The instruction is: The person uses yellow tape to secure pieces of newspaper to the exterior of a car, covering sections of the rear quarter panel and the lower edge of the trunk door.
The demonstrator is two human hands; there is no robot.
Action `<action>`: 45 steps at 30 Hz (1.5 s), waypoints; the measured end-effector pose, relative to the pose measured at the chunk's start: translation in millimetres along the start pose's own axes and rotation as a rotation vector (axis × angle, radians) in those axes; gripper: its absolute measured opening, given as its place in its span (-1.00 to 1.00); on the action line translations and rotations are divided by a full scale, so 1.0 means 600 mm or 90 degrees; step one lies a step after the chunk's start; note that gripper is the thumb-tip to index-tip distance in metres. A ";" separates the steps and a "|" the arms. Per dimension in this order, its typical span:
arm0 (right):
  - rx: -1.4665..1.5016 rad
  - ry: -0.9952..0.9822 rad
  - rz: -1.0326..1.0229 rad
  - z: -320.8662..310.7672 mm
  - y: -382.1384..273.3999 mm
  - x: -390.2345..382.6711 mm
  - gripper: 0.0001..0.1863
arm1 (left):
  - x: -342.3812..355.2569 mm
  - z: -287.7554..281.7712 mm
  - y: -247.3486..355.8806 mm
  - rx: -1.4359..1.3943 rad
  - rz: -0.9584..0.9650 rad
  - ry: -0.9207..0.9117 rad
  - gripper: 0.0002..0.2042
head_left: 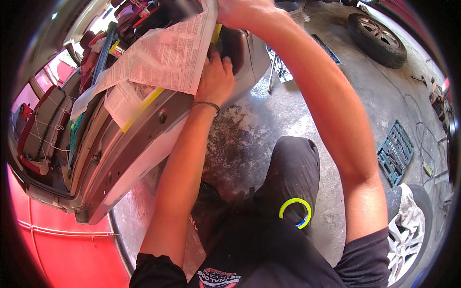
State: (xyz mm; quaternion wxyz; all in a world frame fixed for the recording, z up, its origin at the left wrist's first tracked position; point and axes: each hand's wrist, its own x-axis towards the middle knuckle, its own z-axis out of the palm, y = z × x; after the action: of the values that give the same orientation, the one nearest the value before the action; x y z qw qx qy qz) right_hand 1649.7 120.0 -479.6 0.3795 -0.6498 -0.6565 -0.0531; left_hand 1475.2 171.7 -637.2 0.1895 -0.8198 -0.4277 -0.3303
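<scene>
A printed newspaper sheet (161,60) hangs over the edge of a car's door opening, with yellow masking tape (142,110) along its lower edge. My left hand (217,79) is against the grey car body (165,111) beside the sheet's right edge. Its fingers are stretched up and apart, and a bit of yellow tape shows just above them. At the top edge of the picture, my right hand (245,12) is next to the upper part of the newspaper; its fingers are out of sight. A yellow-green roll of tape (309,208) rests by my thigh.
On the right lie a socket set in a case (395,152), a wheel with a cloth (408,211) on it and a cable (418,132). Farther off are a loose tire (357,41) and some wrenches (281,69). A red car panel (62,245) is at lower left.
</scene>
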 end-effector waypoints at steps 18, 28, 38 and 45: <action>0.019 0.109 -0.038 0.021 0.029 -0.029 -0.73 | 0.003 -0.002 0.027 -0.119 0.012 0.090 -0.60; -0.063 -0.090 -0.053 0.002 -0.020 0.004 -0.77 | 0.010 0.009 0.001 -0.023 0.106 0.115 -0.66; -0.079 -0.108 -0.132 0.039 -0.038 0.038 -0.72 | 0.012 -0.009 -0.001 -0.078 -0.049 -0.097 -0.50; -0.125 -0.056 -0.061 -0.002 -0.012 0.049 -0.71 | 0.029 0.006 0.020 -0.110 0.002 -0.071 -0.42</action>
State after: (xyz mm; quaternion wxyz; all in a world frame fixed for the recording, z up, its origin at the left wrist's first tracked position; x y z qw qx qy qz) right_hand 1647.8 141.8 -458.9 0.2821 -0.6531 -0.6947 -0.1065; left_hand 1493.7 177.2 -628.0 0.0948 -0.8507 -0.4065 -0.3194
